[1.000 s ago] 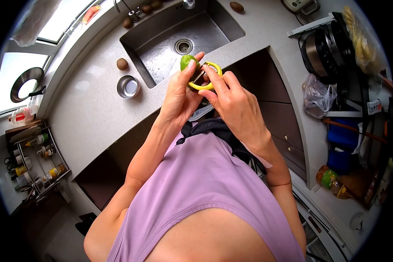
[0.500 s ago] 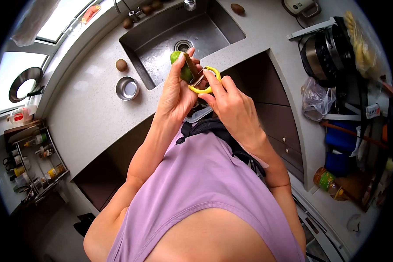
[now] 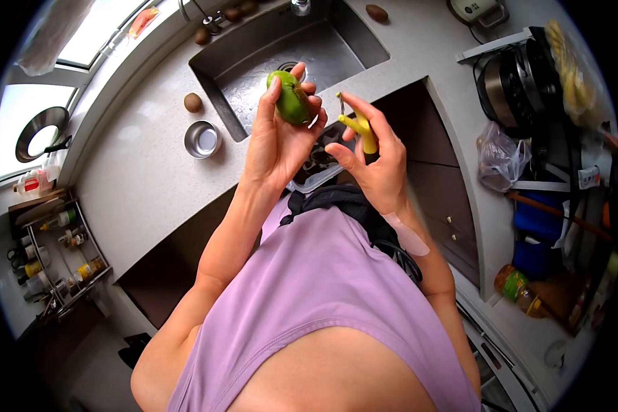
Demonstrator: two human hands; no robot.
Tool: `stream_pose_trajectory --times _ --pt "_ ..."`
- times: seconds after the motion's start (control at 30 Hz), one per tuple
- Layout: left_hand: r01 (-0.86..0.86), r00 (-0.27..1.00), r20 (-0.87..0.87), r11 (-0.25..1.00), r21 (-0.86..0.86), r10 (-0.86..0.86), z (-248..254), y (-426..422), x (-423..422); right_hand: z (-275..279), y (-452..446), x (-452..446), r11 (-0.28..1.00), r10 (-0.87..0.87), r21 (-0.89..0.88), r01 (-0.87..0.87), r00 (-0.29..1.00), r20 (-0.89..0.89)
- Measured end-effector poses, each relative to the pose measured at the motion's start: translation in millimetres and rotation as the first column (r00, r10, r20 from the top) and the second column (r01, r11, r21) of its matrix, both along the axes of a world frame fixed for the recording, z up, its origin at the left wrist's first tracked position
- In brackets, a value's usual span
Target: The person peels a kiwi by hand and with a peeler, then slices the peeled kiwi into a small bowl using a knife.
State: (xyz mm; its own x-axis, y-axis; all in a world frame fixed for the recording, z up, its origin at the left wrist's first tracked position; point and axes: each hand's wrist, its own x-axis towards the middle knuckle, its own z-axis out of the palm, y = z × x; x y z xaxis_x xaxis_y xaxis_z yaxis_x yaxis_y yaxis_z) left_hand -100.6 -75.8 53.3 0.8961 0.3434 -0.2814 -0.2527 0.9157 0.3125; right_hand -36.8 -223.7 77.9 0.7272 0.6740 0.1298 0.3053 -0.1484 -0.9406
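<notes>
My left hand [image 3: 281, 141] is closed around a kiwi [image 3: 292, 103], held up over the front edge of the sink. Most of its visible surface is bare green flesh, with a strip of brown skin along the right side near my fingers. A yellow peeler [image 3: 365, 132] is in my right hand [image 3: 381, 161], tilted and apart from the fruit. Below and between my hands sits a clear plastic container [image 3: 309, 185] with dark scraps inside, partly hidden by my left wrist.
Behind my hands is the steel sink [image 3: 216, 96]. A whole kiwi [image 3: 193, 103] and a small metal bowl [image 3: 202, 140] stand on the counter to its left. Another kiwi [image 3: 376, 12] lies beyond the sink's right side. A plastic bag [image 3: 501, 156] hangs at the right.
The peeler has come off the kiwi and moved right, turning in my right hand. My left hand has turned the kiwi, so more green flesh faces up. The scrap container shows more.
</notes>
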Motion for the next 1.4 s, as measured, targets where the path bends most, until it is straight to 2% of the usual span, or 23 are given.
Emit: stream_pose_trajectory --times 0.07,0.13,0.2,0.27,0.3,0.43,0.5,0.67,0.73,0.8,0.87,0.9,0.93,0.97,1.0,1.03,1.1,1.2,1.4 --pt "0.035 0.999 0.031 0.999 -0.012 -0.035 2.1 -7.5 0.5 1.6 8.4 3.0 0.999 -0.026 0.040 0.028 0.998 -0.051" --pt "0.112 0.987 0.129 0.981 -0.161 -0.092 4.3 -12.8 0.3 2.9 17.4 4.6 0.996 -0.041 0.076 0.037 0.998 0.048" --pt "0.145 0.978 0.174 0.975 -0.168 -0.115 2.9 -11.6 0.6 -2.3 18.3 5.7 0.992 -0.046 0.117 0.036 0.995 0.088" --pt "0.160 0.979 0.176 0.923 -0.349 -0.103 0.5 -9.9 0.5 -6.1 15.7 3.7 0.981 -0.042 0.191 0.037 0.999 0.021" --pt "0.175 0.976 0.195 0.886 -0.428 -0.098 3.7 -10.0 0.9 -2.1 13.9 1.2 0.980 -0.040 0.190 0.053 0.997 -0.069" --pt "0.214 0.971 0.183 0.902 -0.374 -0.155 -2.6 -11.5 -1.0 -0.4 10.2 0.2 0.996 -0.054 0.067 0.057 0.998 -0.034" --pt "0.216 0.971 0.179 0.888 -0.405 -0.155 -2.2 -14.2 -1.2 -3.6 15.9 2.6 0.993 -0.040 0.112 0.027 0.992 0.116" --pt "0.175 0.984 0.105 0.881 -0.440 -0.142 3.0 -12.1 -2.5 -3.2 9.5 -3.1 0.992 -0.042 0.122 0.040 0.999 0.014" --pt "0.198 0.976 0.148 0.943 -0.268 -0.162 -4.5 -7.9 -4.1 -3.6 -1.3 -6.3 0.990 -0.055 0.131 0.059 0.998 -0.034" --pt "0.194 0.974 0.162 0.947 -0.255 -0.155 -5.6 -2.7 -6.2 -4.6 -14.8 -6.7 0.997 -0.062 -0.042 0.063 0.998 0.023" --pt "0.183 0.973 0.160 0.976 -0.118 -0.163 -6.4 1.3 -8.4 -4.9 -21.6 -3.8 0.997 -0.028 -0.070 0.034 0.996 0.083" --pt "0.180 0.976 0.131 0.983 -0.044 -0.173 -6.5 1.8 -7.9 -1.5 -24.0 -1.3 0.989 0.034 -0.150 -0.012 0.989 0.141" --pt "0.184 0.975 0.132 0.982 -0.044 -0.177 -6.3 1.7 -7.8 1.7 -25.4 -0.1 0.971 0.097 -0.233 -0.050 0.976 0.194" --pt "0.175 0.981 0.074 0.982 0.076 -0.180 -5.8 1.1 -7.8 3.4 -22.1 -0.1 0.974 0.118 -0.221 -0.053 0.949 0.292" --pt "0.171 0.984 0.015 0.966 0.196 -0.177 -5.4 0.7 -8.2 8.1 -18.1 -0.5 0.974 0.111 -0.221 -0.046 0.950 0.292" --pt "0.178 0.983 0.015 0.964 0.197 -0.184 -5.5 0.6 -8.7 14.6 -13.6 -0.7 0.973 0.136 -0.226 -0.052 0.918 0.373" --pt "0.212 0.975 -0.019 0.907 0.364 -0.220 -4.9 0.5 -8.5 21.9 -5.6 0.1 0.974 0.152 -0.222 -0.044 0.853 0.500" --pt "0.187 0.982 -0.051 0.919 0.347 -0.180 9.1 -7.1 -8.1 25.0 0.3 1.5 0.975 0.131 -0.224 0.006 0.794 0.593" --pt "0.171 0.985 -0.055 0.900 0.401 -0.163 12.2 -8.4 -11.7 30.8 3.1 0.8 0.944 0.188 -0.329 0.019 0.789 0.585"
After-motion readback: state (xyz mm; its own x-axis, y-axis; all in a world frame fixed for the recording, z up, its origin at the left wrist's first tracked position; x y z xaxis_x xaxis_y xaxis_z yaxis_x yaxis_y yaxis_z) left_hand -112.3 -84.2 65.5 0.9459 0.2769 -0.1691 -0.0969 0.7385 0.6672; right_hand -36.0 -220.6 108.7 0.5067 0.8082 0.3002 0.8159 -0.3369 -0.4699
